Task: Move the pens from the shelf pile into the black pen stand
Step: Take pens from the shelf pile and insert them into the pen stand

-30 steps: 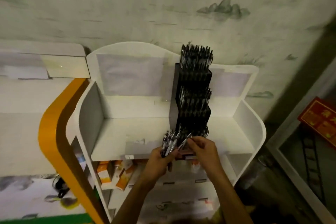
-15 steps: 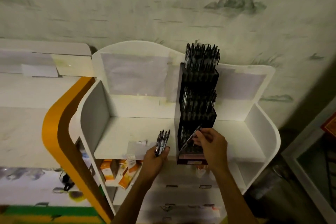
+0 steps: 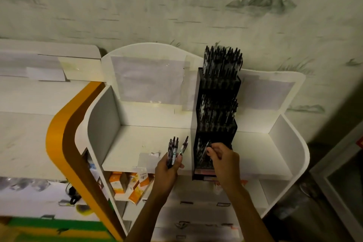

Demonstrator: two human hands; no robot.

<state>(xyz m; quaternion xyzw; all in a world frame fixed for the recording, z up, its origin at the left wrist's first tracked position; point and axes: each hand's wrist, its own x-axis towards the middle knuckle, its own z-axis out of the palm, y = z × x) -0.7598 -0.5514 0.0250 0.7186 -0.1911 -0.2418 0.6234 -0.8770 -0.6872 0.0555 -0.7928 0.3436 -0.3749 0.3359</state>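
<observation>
Gripping a pen bundle (image 3: 174, 151), the left hand (image 3: 167, 173) waits beside the black pen stand (image 3: 216, 124); the right hand (image 3: 224, 158) pinches one pen (image 3: 206, 148) at its lowest tier, orange boxes (image 3: 127, 184) shelved below.

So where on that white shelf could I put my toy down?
The bare patch of the white shelf lies between its left side wall and the black pen stand. A second bare patch lies between the stand and the right side wall. By the stand's lowest tier it is crowded: the right hand works there, and the left hand holds pens.
</observation>
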